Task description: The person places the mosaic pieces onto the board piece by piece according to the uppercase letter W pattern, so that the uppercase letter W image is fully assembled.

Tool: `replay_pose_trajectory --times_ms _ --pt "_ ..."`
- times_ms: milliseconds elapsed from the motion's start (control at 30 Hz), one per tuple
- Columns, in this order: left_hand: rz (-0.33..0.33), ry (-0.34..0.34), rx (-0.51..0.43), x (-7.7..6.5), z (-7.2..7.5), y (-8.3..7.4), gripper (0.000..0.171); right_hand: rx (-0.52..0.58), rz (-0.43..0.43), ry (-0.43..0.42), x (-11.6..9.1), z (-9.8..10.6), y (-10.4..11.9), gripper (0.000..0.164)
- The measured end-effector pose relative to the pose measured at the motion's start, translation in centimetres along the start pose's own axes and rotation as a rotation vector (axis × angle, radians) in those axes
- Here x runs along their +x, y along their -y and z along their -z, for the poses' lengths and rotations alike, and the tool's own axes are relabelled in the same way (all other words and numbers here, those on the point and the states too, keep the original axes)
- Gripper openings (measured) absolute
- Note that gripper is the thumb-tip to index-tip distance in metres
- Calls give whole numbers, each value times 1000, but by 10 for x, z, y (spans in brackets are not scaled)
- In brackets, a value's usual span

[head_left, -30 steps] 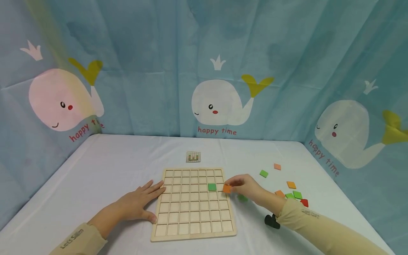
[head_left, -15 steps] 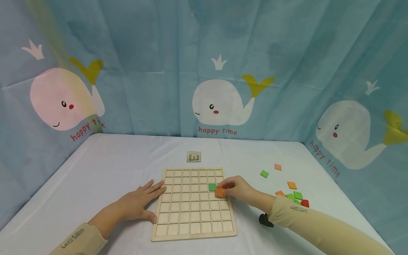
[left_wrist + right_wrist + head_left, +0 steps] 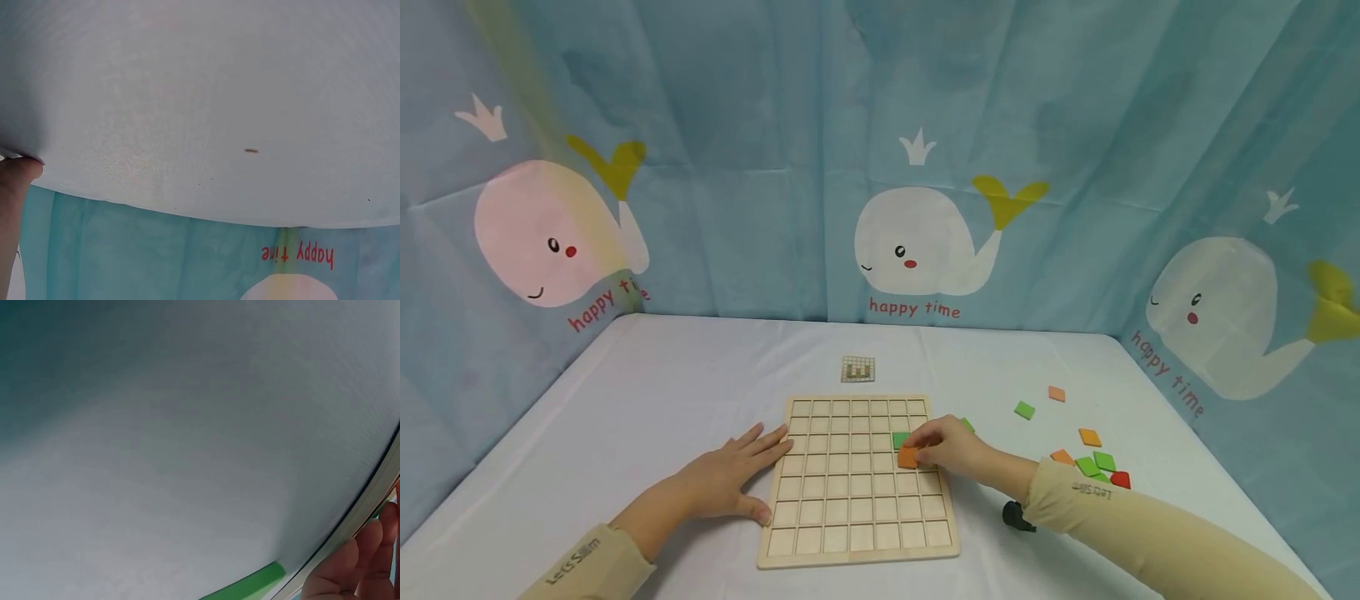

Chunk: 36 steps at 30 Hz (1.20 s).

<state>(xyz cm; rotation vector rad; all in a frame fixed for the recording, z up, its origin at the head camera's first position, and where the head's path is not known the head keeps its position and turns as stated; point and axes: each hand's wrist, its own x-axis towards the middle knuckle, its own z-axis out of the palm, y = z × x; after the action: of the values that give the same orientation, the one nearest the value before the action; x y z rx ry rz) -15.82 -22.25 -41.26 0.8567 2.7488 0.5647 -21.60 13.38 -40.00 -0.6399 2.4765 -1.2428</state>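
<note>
A wooden grid board (image 3: 837,510) lies on the table with a green square tile (image 3: 900,439) in one cell. My right hand (image 3: 953,447) pinches an orange square tile (image 3: 907,457) at the cell just below the green one, near the board's right side. In the right wrist view, the right fingers (image 3: 369,540) show at the board's edge. My left hand (image 3: 730,472) lies with fingers spread, its fingertips and thumb at the board's left edge. The left wrist view shows only a part of the left hand (image 3: 15,181) at its left border.
Loose tiles lie at the right, among them a red tile (image 3: 1120,480), an orange tile (image 3: 1089,437) and a green tile (image 3: 1024,410). Another green tile (image 3: 250,584) lies beside the board. Behind the board is a small pattern card (image 3: 857,369). A black object (image 3: 1017,516) shows by the right sleeve.
My right hand has moved left over the board, bringing the orange tile from its right edge to the cell below the green tile. The left hand has stayed still.
</note>
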Motion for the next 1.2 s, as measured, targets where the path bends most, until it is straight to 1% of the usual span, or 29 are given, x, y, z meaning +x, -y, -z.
replay_pose_trajectory --times_ms 200,500,967,1100,1200 --pt "4 2 5 0 0 0 103 -1 15 37 0 -2 4 16" --pt "4 -2 19 0 0 0 103 26 -20 43 2 -2 3 16" --pt "13 6 13 0 1 -1 103 10 -17 52 2 -1 6 18" --pt "24 13 3 0 1 -2 104 26 -11 57 2 1 5 19" --pt "26 16 4 0 1 -2 104 45 -30 52 2 2 4 19"
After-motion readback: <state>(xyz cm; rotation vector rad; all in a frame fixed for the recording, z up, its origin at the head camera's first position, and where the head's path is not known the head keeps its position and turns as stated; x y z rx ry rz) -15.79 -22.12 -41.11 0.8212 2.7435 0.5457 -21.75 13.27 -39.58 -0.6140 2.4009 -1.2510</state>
